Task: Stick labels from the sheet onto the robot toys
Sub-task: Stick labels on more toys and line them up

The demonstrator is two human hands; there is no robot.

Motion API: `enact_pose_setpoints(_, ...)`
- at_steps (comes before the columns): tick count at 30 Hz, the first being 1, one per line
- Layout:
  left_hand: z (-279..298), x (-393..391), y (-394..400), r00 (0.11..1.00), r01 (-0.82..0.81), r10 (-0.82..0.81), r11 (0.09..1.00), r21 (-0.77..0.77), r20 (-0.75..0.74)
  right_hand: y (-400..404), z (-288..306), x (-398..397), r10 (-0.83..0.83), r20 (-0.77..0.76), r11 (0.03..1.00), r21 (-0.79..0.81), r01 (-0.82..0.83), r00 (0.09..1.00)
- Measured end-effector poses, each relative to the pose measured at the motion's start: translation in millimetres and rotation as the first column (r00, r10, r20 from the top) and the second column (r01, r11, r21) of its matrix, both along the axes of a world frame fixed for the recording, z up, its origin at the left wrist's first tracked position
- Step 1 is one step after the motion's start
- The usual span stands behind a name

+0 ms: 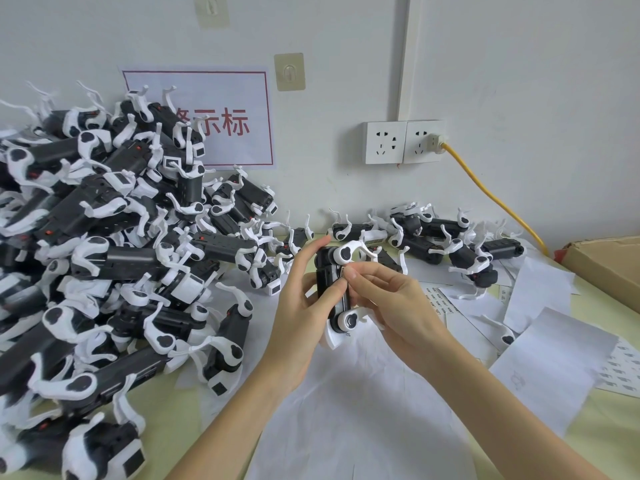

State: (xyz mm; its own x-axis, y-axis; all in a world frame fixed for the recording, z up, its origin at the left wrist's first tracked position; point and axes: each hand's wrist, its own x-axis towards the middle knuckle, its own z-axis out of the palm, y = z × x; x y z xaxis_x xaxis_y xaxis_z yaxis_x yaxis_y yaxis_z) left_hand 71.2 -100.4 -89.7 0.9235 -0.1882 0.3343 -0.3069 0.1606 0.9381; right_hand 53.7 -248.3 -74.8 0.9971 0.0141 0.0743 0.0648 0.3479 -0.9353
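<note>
A black-and-white robot toy [334, 271] stands on end above the table's middle. My left hand [301, 306] grips its black body from the left, index finger raised, thumb on the underside. My right hand [384, 299] comes in from the right and pinches a small label [343, 273] against the toy's body. Label sheets [440, 301] with rows of small stickers lie on the table to the right.
A tall heap of robot toys [114, 258] fills the left side. A smaller group of toys [446, 240] lies along the wall at the right. White backing papers [550, 368] litter the table. A cardboard box [609, 261] sits far right; a yellow cable [498, 199] hangs from the wall socket.
</note>
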Motion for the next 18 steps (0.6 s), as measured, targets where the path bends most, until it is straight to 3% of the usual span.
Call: enact_pose_setpoints(18, -4.2, 0.4, -3.4, 0.996, -0.094, 0.094, 0.995, -0.016, 0.008, 4.9, -5.6, 0.1, 0.016, 0.024, 1.0, 0.021, -0.017, 1.0)
